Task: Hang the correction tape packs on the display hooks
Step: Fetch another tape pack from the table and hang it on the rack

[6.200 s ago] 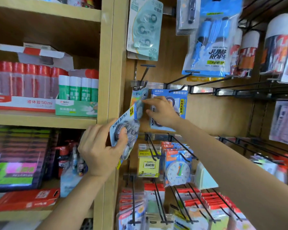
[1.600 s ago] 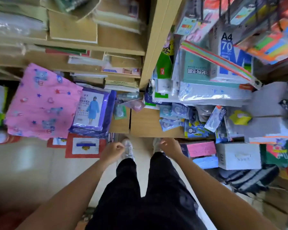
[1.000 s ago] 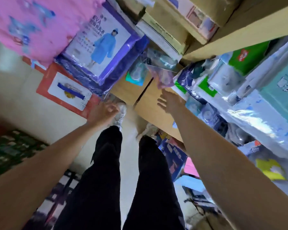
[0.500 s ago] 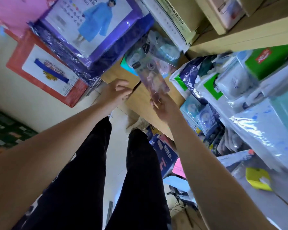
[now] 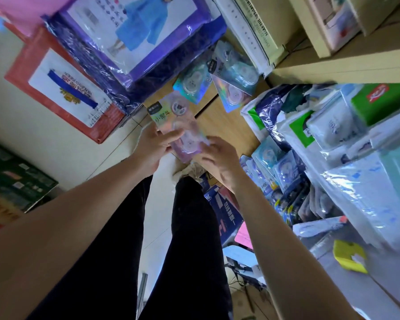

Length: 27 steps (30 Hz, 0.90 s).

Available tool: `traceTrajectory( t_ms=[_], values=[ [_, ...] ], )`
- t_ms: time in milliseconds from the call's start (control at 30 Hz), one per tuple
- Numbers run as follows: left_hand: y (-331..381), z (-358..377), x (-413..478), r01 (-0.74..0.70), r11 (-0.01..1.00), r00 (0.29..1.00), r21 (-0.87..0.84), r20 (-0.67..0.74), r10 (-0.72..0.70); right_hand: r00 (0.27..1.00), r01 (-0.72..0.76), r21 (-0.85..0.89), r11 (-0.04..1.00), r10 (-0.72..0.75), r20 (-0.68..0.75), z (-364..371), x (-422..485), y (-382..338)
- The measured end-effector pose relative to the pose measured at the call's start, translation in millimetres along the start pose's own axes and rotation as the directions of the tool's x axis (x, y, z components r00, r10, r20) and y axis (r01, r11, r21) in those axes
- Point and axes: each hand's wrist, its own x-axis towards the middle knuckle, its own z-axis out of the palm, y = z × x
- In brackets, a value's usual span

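In the middle of the frame the left hand held a pink correction tape pack, a flat card with a holographic sheen and clear moulded blisters over round spools. Its grip was closed on the pack, thumb laid across the glossy face. The right hand met the pack's lower right edge, its fingers bent and blurred, so whether its grip had closed could not be told. Just above, a teal pack and a pale blue pack, both shiny, lay flat on the smooth wooden shelf, beside a crinkled purple raincoat bag at the upper left
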Motion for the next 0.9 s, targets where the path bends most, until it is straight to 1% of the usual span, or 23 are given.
traceTrajectory(
  t_ms=[33,67,100,133,167,200,233,267,300,367,400,433,500,567,633,700,733,767,833,900],
  values=[
    [2,-5,0,-0.010,1.000,1.000,-0.011,-0.016,0.010,0.992,0.056,-0.072,0.996,-0.064,-0.112,-4,9,-10],
    [3,-11,0,-0.011,1.000,0.999,-0.017,-0.030,0.011,0.967,0.116,-0.139,0.984,-0.143,-0.212,-10,19,-19],
    [3,-18,-1,-0.007,1.000,0.999,-0.026,-0.038,0.006,0.934,0.165,-0.216,0.962,-0.223,-0.280,-17,29,-28],
    [3,-25,-2,-0.003,0.999,0.999,-0.032,-0.046,0.002,0.897,0.204,-0.317,0.926,-0.307,-0.319,-23,39,-36],
    [2,-32,-2,-0.005,1.000,0.999,-0.031,-0.053,0.003,0.853,0.240,-0.435,0.868,-0.402,-0.332,-28,50,-43],
    [1,-39,-2,-0.009,1.000,0.998,-0.020,-0.059,0.008,0.804,0.278,-0.554,0.785,-0.506,-0.313,-33,62,-49],
    [1,-45,-2,-0.013,1.000,0.998,-0.008,-0.066,0.012,0.758,0.308,-0.661,0.684,-0.597,-0.265,-36,76,-55],
    [1,-50,-2,-0.016,1.000,0.997,0.002,-0.074,0.016,0.729,0.311,-0.753,0.580,-0.654,-0.203,-39,88,-60],
    [1,-53,-2,-0.018,1.000,0.996,0.010,-0.083,0.019,0.724,0.292,-0.827,0.480,-0.676,-0.137,-41,99,-65],
    [-1,-58,-2,-0.029,0.999,0.996,0.020,-0.088,0.030,0.747,0.235,-0.918,0.321,-0.664,-0.041,-41,114,-73],
    [-1,-60,-2,-0.032,0.999,0.996,0.022,-0.088,0.034,0.752,0.203,-0.942,0.266,-0.658,-0.024,-39,118,-74],
    [-2,-61,-2,-0.032,0.999,0.995,0.025,-0.089,0.034,0.745,0.178,-0.956,0.234,-0.667,-0.025,-36,118,-75],
    [-4,-64,-1,-0.031,0.999,0.995,0.036,-0.091,0.034,0.696,0.170,-0.956,0.238,-0.716,-0.055,-27,113,-72],
    [-4,-66,-1,-0.031,0.999,0.994,0.038,-0.099,0.035,0.653,0.228,-0.932,0.283,-0.754,-0.070,-19,106,-69],
    [-4,-66,-1,-0.033,0.999,0.994,0.036,-0.101,0.036,0.643,0.289,-0.889,0.355,-0.760,-0.095,-19,101,-63],
    [-4,-66,-2,-0.030,0.999,0.993,0.030,-0.112,0.033,0.625,0.283,-0.870,0.404,-0.766,-0.152,-22,97,-56],
    [-3,-66,-2,-0.032,0.999,0.993,0.026,-0.113,0.035,0.632,0.253,-0.862,0.440,-0.750,-0.197,-22,98,-53],
    [-3,-66,-1,-0.035,0.999,0.993,0.023,-0.110,0.037,0.657,0.222,-0.839,0.497,-0.712,-0.248,-24,102,-49],
    [-3,-67,-1,-0.038,0.999,0.994,0.018,-0.098,0.040,0.733,0.171,-0.732,0.660,-0.581,-0.353,-21,105,-44],
    [-3,-68,0,-0.037,0.999,0.995,0.012,-0.090,0.038,0.756,0.166,-0.614,0.771,-0.499,-0.423,-19,105,-44]
  ],
)
